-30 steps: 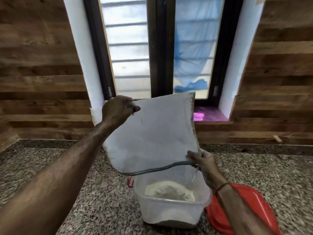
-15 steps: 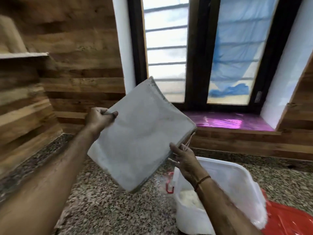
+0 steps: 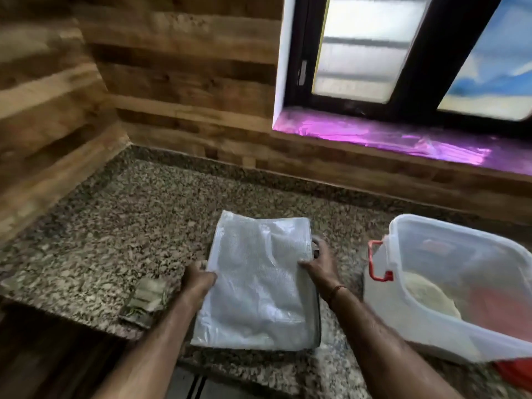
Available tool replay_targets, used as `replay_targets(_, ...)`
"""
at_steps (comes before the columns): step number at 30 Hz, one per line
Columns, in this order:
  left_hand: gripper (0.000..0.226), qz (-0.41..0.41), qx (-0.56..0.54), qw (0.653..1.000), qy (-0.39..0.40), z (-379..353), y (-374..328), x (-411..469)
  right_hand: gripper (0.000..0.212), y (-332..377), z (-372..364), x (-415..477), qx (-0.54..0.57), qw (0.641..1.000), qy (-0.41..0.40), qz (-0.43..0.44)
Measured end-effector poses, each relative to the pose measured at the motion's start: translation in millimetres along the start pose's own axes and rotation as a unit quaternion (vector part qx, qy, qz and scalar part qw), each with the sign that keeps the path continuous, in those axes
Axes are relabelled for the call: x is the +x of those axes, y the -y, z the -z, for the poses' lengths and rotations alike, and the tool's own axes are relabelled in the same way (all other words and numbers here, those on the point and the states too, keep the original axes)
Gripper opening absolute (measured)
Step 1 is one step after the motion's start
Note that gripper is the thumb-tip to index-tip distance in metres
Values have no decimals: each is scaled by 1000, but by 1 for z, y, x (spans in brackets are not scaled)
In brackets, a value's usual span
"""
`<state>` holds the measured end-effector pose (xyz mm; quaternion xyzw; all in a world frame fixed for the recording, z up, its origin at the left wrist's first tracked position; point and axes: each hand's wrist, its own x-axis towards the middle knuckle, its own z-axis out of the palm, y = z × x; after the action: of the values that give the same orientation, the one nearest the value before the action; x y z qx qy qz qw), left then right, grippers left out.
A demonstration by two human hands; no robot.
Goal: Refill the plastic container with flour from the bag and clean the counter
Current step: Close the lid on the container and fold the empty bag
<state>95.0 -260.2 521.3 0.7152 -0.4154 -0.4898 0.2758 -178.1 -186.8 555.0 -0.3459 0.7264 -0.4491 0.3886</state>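
Note:
The flat, empty white flour bag [image 3: 256, 286] lies on the speckled granite counter [image 3: 121, 226] near its front edge. My left hand [image 3: 197, 279] grips the bag's left edge. My right hand [image 3: 318, 262] pinches its right edge, by the dark strip along that side. To the right stands the clear plastic container [image 3: 449, 249] with a red latch [image 3: 377, 262]. A mound of flour [image 3: 429, 295] sits in its bottom.
A small folded cloth or pad [image 3: 146, 300] lies on the counter left of my left hand. The red lid [image 3: 515, 370] shows under the container at the right edge. Wooden walls close the counter's left and back; a purple-lined window sill [image 3: 388, 139] runs behind.
The bag, held up tilted over the container a second ago, has been carried left and laid flat on the counter. Both hands still hold its edges. The view has turned left and down.

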Motion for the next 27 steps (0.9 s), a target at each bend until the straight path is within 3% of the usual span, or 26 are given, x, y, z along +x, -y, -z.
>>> replay_targets(3, 74, -53, 128, 990, 6, -7, 18, -4, 69, -22, -4, -12, -97, 995, -12, 5)
replay_targets(4, 80, -86, 161, 983, 10, -8, 24, -4, 71, -31, -5, -14, -142, 990, -3, 11)
replay_targets(6, 75, -131, 203, 970, 24, -12, 37, 1, 69, -50, -9, -13, -256, 966, 33, 7)
replay_targets(9, 63, -120, 245, 961, 48, -14, 51, 8, 57, -62, -14, -16, -359, 931, 65, -2)
replay_targets(13, 64, -142, 288, 947, 11, -21, 24, -1, 63, -43, -17, -23, -324, 944, 48, 28)
replay_targets(17, 60, -225, 225, 948, -18, -40, -37, -22, 66, 0, 3, -28, -253, 960, 7, 120)
replay_targets(23, 56, -355, 91, 930, -27, -98, -139, -95, 54, 73, 94, -50, -192, 929, -107, 298)
replay_targets(27, 54, -430, 81, 899, -20, -163, -169, -167, 48, 78, 197, -74, -161, 901, -178, 362)
